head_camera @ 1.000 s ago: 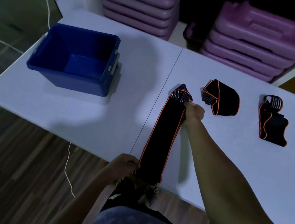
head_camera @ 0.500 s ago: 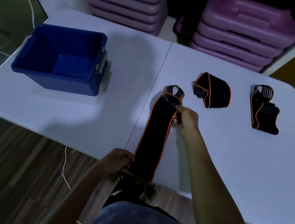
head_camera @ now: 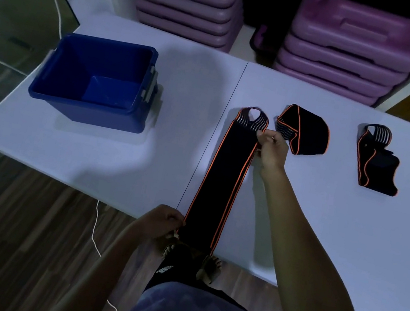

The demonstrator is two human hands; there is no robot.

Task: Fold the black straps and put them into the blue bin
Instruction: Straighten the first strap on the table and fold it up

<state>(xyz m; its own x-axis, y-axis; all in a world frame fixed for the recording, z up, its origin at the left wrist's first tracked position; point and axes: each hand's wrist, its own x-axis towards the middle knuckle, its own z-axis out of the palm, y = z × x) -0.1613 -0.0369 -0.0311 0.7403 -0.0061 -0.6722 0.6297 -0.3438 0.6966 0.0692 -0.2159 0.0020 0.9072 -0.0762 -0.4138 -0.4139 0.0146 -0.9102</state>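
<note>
While the long black strap (head_camera: pixel 224 180) lies stretched flat along the white folding table (head_camera: pixel 116 156), just right of its centre seam, the head view shows both hands on it. The left hand (head_camera: pixel 161 223) has its fingers curled round the near end at the table's front edge. The right hand (head_camera: pixel 271 150) pinches the orange-trimmed right edge just below the ribbed loop end (head_camera: pixel 252 118). Two more straps lie to the right: a doubled-over strap (head_camera: pixel 302 131) just beside the right hand, and a bunched strap (head_camera: pixel 373 163) well apart near the table's right end. The blue bin (head_camera: pixel 88 110) stands on the left part of the table, well apart from all three, and no strap shows inside it. I judge this to be the first strap, laid straight but not yet folded. The next move likely calls for carrying one end over to meet the other, edges lined up, then halving again until it fits the bin.
</note>
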